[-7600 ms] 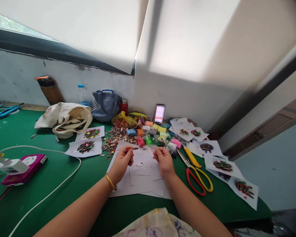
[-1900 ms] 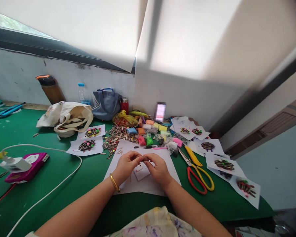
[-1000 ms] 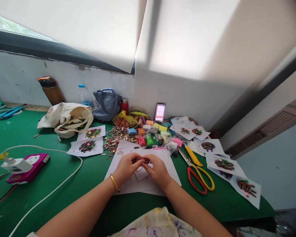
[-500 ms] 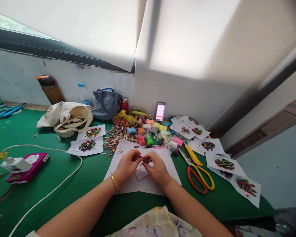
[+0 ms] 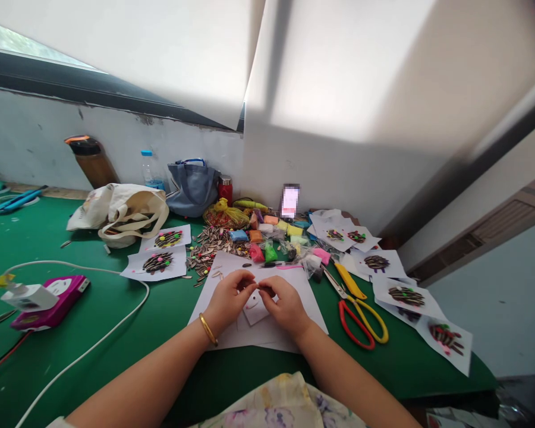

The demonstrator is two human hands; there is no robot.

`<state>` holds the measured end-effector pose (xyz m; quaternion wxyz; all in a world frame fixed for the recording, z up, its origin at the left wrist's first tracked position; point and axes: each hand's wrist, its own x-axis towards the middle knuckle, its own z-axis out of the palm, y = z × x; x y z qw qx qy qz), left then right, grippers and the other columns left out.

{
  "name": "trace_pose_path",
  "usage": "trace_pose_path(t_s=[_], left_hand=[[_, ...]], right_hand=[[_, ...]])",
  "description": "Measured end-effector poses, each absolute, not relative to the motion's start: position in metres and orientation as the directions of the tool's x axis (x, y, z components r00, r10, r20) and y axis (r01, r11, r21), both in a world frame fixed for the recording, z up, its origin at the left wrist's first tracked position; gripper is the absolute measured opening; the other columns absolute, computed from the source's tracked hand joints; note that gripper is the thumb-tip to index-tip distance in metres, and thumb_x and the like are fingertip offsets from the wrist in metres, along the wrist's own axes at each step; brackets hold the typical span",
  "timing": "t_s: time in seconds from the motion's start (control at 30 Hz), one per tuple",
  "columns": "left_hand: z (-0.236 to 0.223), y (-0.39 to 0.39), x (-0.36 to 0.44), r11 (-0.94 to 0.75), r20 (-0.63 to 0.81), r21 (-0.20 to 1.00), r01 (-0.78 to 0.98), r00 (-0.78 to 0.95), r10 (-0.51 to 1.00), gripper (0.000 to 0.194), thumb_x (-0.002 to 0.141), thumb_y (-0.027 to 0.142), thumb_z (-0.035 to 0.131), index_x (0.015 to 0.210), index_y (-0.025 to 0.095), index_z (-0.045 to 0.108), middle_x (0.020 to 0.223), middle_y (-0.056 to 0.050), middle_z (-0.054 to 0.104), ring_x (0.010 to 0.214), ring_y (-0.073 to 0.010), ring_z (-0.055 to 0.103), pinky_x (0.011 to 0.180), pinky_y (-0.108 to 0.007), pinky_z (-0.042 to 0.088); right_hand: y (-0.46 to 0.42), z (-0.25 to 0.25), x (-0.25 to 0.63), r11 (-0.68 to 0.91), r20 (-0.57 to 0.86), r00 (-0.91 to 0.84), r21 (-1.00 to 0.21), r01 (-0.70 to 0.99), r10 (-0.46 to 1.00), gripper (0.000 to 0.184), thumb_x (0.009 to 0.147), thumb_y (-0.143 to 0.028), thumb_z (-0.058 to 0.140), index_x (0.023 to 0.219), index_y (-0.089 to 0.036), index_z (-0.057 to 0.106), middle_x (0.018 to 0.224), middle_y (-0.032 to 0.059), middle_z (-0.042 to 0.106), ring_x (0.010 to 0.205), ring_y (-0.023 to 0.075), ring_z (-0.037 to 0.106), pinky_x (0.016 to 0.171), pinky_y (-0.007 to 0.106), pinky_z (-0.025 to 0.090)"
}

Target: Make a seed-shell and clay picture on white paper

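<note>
Over the white paper sheet (image 5: 312,324), my left hand (image 5: 230,302) and my right hand (image 5: 289,304) meet fingertip to fingertip. Both are closed, pinching brown modelling clay (image 5: 259,286) that the fingers mostly hide. Beneath them lies a small white card (image 5: 255,314) with a dark dot and a curved pinkish line. A gold bangle circles my left wrist. Beyond the sheet are sunflower seeds (image 5: 218,241) and packets of coloured clay, among them a red one (image 5: 257,253) and a green one (image 5: 270,254).
Red-and-yellow-handled scissors (image 5: 355,312) and a yellow cutter (image 5: 350,282) lie to the right. Seed-decorated cards (image 5: 421,303) line both sides. A white cable (image 5: 100,342) runs from a magenta power strip (image 5: 49,309) at left. Bags, bottles and a phone (image 5: 289,201) stand behind.
My fingers have shifted slightly around the brown clay, and less of it shows now. The right fingertips have curled a little, uncovering more of the small card. Everything else stays put.
</note>
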<state>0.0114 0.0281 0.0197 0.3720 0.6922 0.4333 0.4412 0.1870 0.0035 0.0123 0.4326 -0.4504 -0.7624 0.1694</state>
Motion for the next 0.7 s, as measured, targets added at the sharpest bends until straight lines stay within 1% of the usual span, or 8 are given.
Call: trace_pose_path(t_s=[0.07, 0.13, 0.27, 0.33, 0.43, 0.53, 0.6, 0.7], left_hand=[[0.0183, 0.0288, 0.0113, -0.357, 0.309, 0.9, 0.248, 0.212, 0.927, 0.018, 0.08, 0.032, 0.066, 0.093, 0.02, 0.064, 0.089, -0.005, 0.067, 0.077, -0.018, 0.062, 0.073, -0.03, 0.049], [0.018, 0.0288, 0.0104, -0.361, 0.302, 0.893, 0.267, 0.238, 0.923, 0.018, 0.082, 0.033, 0.064, 0.095, 0.02, 0.065, 0.092, -0.005, 0.068, 0.08, -0.0184, 0.063, 0.075, -0.03, 0.049], [0.0193, 0.0273, 0.0093, -0.362, 0.217, 0.87, 0.336, 0.398, 0.891, 0.022, 0.09, 0.036, 0.053, 0.096, 0.021, 0.068, 0.09, -0.004, 0.071, 0.08, -0.0182, 0.063, 0.072, -0.028, 0.048], [0.0196, 0.0267, 0.0097, -0.371, 0.205, 0.866, 0.336, 0.437, 0.876, 0.021, 0.088, 0.035, 0.056, 0.1, 0.022, 0.068, 0.094, -0.003, 0.072, 0.084, -0.0185, 0.064, 0.075, -0.028, 0.048], [0.0199, 0.027, 0.0102, -0.373, 0.207, 0.858, 0.353, 0.427, 0.88, 0.02, 0.084, 0.03, 0.062, 0.102, 0.023, 0.068, 0.096, -0.002, 0.072, 0.086, -0.0184, 0.065, 0.077, -0.028, 0.048], [0.0208, 0.0275, 0.0097, -0.39, 0.224, 0.824, 0.411, 0.396, 0.89, 0.014, 0.085, 0.028, 0.059, 0.091, 0.021, 0.069, 0.086, -0.002, 0.071, 0.079, -0.0179, 0.063, 0.072, -0.028, 0.046], [0.0213, 0.0271, 0.0096, -0.414, 0.262, 0.807, 0.421, 0.373, 0.89, 0.013, 0.086, 0.029, 0.056, 0.087, 0.02, 0.066, 0.084, -0.003, 0.068, 0.079, -0.0179, 0.061, 0.072, -0.029, 0.046], [0.0203, 0.0255, 0.0107, -0.422, 0.3, 0.825, 0.376, 0.342, 0.891, 0.016, 0.088, 0.03, 0.053, 0.096, 0.019, 0.061, 0.09, -0.004, 0.066, 0.081, -0.0172, 0.06, 0.072, -0.029, 0.046]], right_hand=[[0.0041, 0.0122, 0.1872, 0.532, 0.515, -0.2, -0.652, 0.539, 0.834, 0.012, 0.087, -0.019, 0.055, 0.096, -0.021, 0.062, 0.087, 0.0036, 0.062, 0.077, 0.0167, 0.057, 0.07, 0.03, 0.047], [0.0041, 0.0117, 0.1865, 0.53, 0.518, -0.189, -0.66, 0.532, 0.835, 0.01, 0.085, -0.018, 0.056, 0.094, -0.02, 0.061, 0.085, 0.0026, 0.059, 0.074, 0.0158, 0.055, 0.068, 0.029, 0.046], [0.0033, 0.0091, 0.1843, 0.526, 0.504, -0.197, -0.675, 0.516, 0.841, 0.005, 0.086, -0.02, 0.057, 0.091, -0.02, 0.059, 0.081, 0.0008, 0.055, 0.071, 0.0144, 0.051, 0.066, 0.028, 0.044], [0.003, 0.0074, 0.1835, 0.525, 0.502, -0.198, -0.678, 0.514, 0.842, 0.004, 0.087, -0.022, 0.058, 0.091, -0.02, 0.059, 0.081, 0.001, 0.056, 0.071, 0.0144, 0.051, 0.066, 0.028, 0.043], [0.0027, 0.0064, 0.1827, 0.527, 0.505, -0.197, -0.678, 0.513, 0.841, 0.007, 0.086, -0.024, 0.059, 0.092, -0.02, 0.059, 0.082, 0.0014, 0.057, 0.072, 0.0147, 0.052, 0.066, 0.028, 0.044], [0.0027, 0.0079, 0.1835, 0.52, 0.5, -0.195, -0.675, 0.524, 0.844, 0.006, 0.086, -0.023, 0.059, 0.092, -0.02, 0.059, 0.08, 0.0011, 0.057, 0.072, 0.0153, 0.052, 0.067, 0.028, 0.044], [0.0033, 0.0092, 0.1849, 0.512, 0.499, -0.179, -0.682, 0.522, 0.848, 0.005, 0.086, -0.023, 0.057, 0.091, -0.02, 0.059, 0.081, 0.0013, 0.057, 0.072, 0.0153, 0.052, 0.067, 0.028, 0.043], [0.0042, 0.0096, 0.1858, 0.499, 0.494, -0.158, -0.697, 0.515, 0.855, 0.005, 0.086, -0.023, 0.058, 0.09, -0.02, 0.059, 0.081, 0.0012, 0.057, 0.072, 0.015, 0.052, 0.066, 0.027, 0.043]])
